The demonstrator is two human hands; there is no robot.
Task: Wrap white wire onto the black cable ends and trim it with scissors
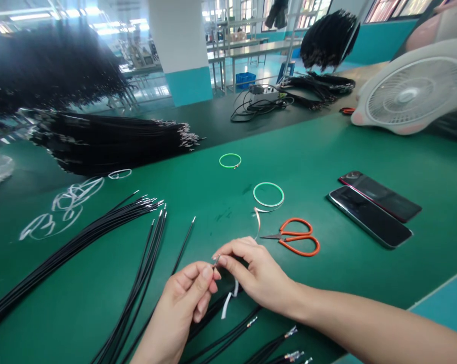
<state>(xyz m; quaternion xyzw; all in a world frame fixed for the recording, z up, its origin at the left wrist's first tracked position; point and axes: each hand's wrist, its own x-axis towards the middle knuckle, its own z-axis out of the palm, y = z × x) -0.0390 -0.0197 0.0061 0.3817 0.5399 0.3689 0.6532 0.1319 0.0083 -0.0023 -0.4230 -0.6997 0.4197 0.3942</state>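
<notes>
Head view, left hand: the hand (186, 293) is being kept nearly closed, its thumb and index finger being pressed around a small metal-tipped end (216, 261), apparently of a cable and partly hidden by the fingers.
Head view, right hand: the same end is being pinched between thumb and fingertips; the hand (255, 273) is being bent over it from the other side.
Metal-tipped end: it is being held above the green table (198, 182), between the two hands.
White strips: pieces of tape (226, 305) are hanging or lying just below the hands; which of the two cannot be told.
Front cables: black cables with silvery tips (290, 332) are being spread below the hands.
Left cables: a larger bundle (84, 241) and a smaller group (142, 280) are lying left of the hands.
Tape ring: a green ring (254, 194) is lying beyond the right hand, a pale strip (258, 220) trailing toward that hand.
Scissors: orange-handled scissors (289, 233) are lying beside the strip.
Phones: two phones (372, 215) are being kept side by side at the right.
</notes>
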